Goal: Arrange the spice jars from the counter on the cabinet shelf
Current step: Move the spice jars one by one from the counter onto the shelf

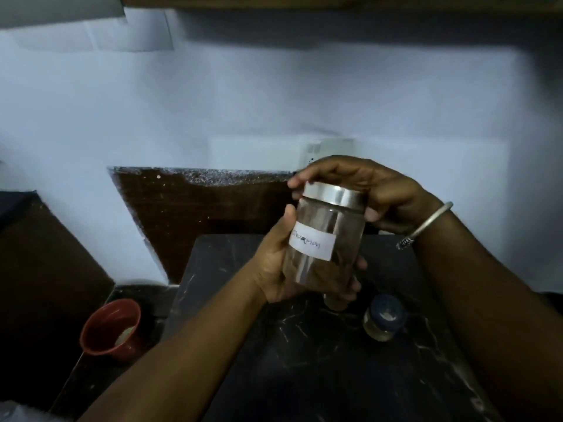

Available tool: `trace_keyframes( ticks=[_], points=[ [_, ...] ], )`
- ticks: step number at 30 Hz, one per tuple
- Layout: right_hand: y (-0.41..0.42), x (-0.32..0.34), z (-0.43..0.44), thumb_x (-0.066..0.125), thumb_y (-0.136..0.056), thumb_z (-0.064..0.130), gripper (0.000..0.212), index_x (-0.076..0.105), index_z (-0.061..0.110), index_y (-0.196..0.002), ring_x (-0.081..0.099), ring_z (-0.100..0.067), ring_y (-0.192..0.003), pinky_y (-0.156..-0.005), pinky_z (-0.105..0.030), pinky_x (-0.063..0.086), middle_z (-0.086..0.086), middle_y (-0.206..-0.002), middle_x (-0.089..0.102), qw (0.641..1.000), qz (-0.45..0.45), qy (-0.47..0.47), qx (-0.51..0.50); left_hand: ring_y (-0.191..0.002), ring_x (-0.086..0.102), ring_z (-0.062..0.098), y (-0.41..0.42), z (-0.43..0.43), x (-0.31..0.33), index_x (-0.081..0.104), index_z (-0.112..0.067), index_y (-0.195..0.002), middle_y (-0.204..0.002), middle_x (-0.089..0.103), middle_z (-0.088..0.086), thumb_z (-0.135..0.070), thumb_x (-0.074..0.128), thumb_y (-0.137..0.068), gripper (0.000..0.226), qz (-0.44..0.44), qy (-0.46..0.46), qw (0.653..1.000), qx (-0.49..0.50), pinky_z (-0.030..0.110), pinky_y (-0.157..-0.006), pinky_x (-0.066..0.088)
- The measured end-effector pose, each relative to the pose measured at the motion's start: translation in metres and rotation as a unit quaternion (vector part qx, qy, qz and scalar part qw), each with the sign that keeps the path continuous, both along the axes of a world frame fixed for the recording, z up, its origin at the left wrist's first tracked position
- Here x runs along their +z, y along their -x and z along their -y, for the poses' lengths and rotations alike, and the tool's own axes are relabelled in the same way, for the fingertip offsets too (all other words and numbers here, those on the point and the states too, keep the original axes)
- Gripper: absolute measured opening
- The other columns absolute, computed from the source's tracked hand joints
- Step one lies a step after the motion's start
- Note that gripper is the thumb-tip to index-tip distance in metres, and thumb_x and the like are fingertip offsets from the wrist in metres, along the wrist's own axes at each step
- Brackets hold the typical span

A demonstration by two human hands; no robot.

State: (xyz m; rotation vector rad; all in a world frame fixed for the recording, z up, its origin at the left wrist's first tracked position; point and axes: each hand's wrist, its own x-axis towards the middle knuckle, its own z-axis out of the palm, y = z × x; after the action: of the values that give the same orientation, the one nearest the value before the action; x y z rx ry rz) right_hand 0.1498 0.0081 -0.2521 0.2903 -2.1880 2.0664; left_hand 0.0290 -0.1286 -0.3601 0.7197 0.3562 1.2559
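Observation:
A clear glass spice jar (326, 226) with a silver metal lid and a white handwritten label is held up above the dark marble counter (304, 360). My left hand (274, 269) cups the jar's lower body from the left and below. My right hand (374, 190), with a metal bangle on the wrist, grips the lid from above and behind. On the counter below stands a small jar with a blue lid (385, 319), holding something pale. Another jar's base (335, 303) peeks out under my left fingers, mostly hidden.
A red cup (111, 330) with something white inside stands low at the left, beside the counter. A pale wall rises behind, with a dark wooden panel (198, 214). A wooden edge (335, 1) runs along the top.

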Motion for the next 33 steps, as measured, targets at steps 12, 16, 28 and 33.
trace_keyframes(
  ticks=[12, 16, 28, 33],
  points=[
    [-0.062, 0.041, 0.031, 0.051, -0.103, 0.010, 0.030, 0.066, 0.013, -0.130, 0.065, 0.000, -0.111, -0.089, -0.018, 0.052, 0.019, -0.115, 0.070, 0.885, -0.196, -0.107, -0.408, -0.118, 0.069, 0.035, -0.040, -0.029, 0.100, 0.070, -0.019, -0.131, -0.130, 0.070, 0.019, -0.079, 0.071, -0.069, 0.087, -0.167, -0.030, 0.937, 0.304, 0.055, -0.101, 0.054],
    [-0.068, 0.049, 0.024, 0.048, -0.105, 0.004, 0.030, 0.067, 0.016, -0.125, 0.065, 0.002, -0.110, -0.091, -0.018, 0.052, 0.023, -0.112, 0.071, 0.867, -0.207, -0.122, -0.436, -0.119, 0.068, 0.036, -0.047, -0.038, 0.110, 0.066, -0.018, -0.136, -0.132, 0.069, 0.020, -0.080, 0.070, -0.070, 0.090, -0.179, -0.029, 0.932, 0.314, 0.051, -0.094, 0.058],
    [-0.080, 0.080, 0.001, 0.072, -0.065, 0.071, 0.088, 0.029, 0.068, -0.142, 0.060, 0.008, -0.107, -0.078, -0.015, 0.053, 0.024, -0.124, 0.056, 0.813, -0.087, -0.320, -0.478, -0.118, 0.070, 0.030, -0.040, -0.079, 0.147, 0.068, -0.019, -0.134, -0.131, 0.071, 0.016, -0.075, 0.060, -0.084, 0.075, -0.203, -0.109, 0.931, 0.281, 0.040, -0.091, 0.059],
    [-0.057, 0.137, -0.035, 0.078, -0.064, 0.061, 0.095, 0.024, 0.065, -0.143, 0.063, 0.006, -0.096, -0.069, -0.014, 0.057, 0.027, -0.112, 0.061, 0.760, -0.155, -0.360, -0.519, -0.113, 0.073, 0.023, -0.023, -0.123, 0.225, 0.071, -0.030, -0.130, -0.126, 0.075, 0.007, -0.079, 0.044, -0.087, 0.070, -0.295, -0.161, 0.895, 0.294, 0.037, -0.082, 0.061]
  ],
)
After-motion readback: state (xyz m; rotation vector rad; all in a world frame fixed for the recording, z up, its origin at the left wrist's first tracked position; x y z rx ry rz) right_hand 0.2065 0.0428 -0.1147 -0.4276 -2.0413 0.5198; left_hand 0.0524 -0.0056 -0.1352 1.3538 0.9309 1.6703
